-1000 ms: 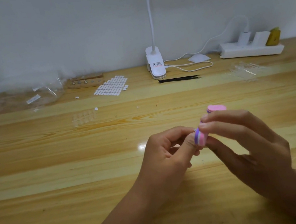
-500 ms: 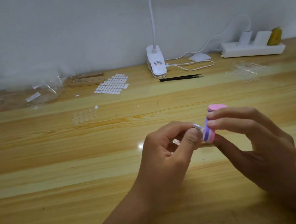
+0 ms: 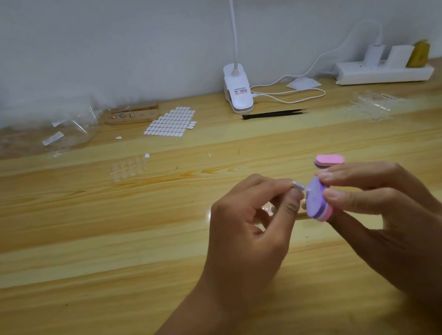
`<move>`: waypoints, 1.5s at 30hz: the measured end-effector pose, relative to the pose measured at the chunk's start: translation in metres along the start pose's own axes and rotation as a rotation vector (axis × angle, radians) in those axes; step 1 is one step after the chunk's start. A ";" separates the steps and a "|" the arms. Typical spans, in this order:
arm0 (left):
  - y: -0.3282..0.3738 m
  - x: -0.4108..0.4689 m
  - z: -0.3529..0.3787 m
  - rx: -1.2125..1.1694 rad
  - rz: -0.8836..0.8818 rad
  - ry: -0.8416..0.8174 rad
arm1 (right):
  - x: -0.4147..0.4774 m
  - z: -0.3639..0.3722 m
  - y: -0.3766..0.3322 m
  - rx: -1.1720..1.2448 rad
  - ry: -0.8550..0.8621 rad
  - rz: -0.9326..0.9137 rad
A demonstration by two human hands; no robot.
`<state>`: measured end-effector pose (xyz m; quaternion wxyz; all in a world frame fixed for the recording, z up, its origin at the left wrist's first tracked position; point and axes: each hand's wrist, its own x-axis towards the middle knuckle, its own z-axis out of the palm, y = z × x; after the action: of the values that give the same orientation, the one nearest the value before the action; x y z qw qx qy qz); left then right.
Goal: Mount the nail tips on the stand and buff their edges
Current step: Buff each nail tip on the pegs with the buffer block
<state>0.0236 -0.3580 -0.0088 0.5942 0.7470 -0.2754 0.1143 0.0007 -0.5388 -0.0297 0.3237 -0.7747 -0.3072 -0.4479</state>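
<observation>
Purple-and-pink foam, the buffer [image 3: 318,200] stands on end above the table [image 3: 87,269], pinched by the right hand [image 3: 389,215] between thumb and fingertips. The left hand [image 3: 250,228] pinches a nail tip [image 3: 302,187] on a small grey peg, thumb and forefinger curled round it. The tip touches the buffer's purple face. Along the back lies the wooden stand [image 3: 134,117], with white stickers [image 3: 171,121] just beside it. Black tweezers [image 3: 272,114] lie before the clip lamp [image 3: 239,91], whose label carries red and dark print too small to read. A power strip [image 3: 385,77] sits far right.
</observation>
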 end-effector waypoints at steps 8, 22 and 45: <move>0.001 0.000 0.000 0.054 0.090 0.058 | -0.001 0.000 0.000 0.016 0.015 -0.012; -0.001 -0.001 0.002 -0.016 0.031 0.090 | -0.002 0.002 -0.003 0.042 0.036 -0.025; -0.003 0.000 0.000 -0.150 0.003 0.042 | 0.000 0.001 0.001 0.142 0.081 0.135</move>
<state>0.0252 -0.3574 -0.0116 0.6539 0.6974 -0.2718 0.1102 0.0019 -0.5385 -0.0307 0.4194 -0.7500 -0.2718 -0.4333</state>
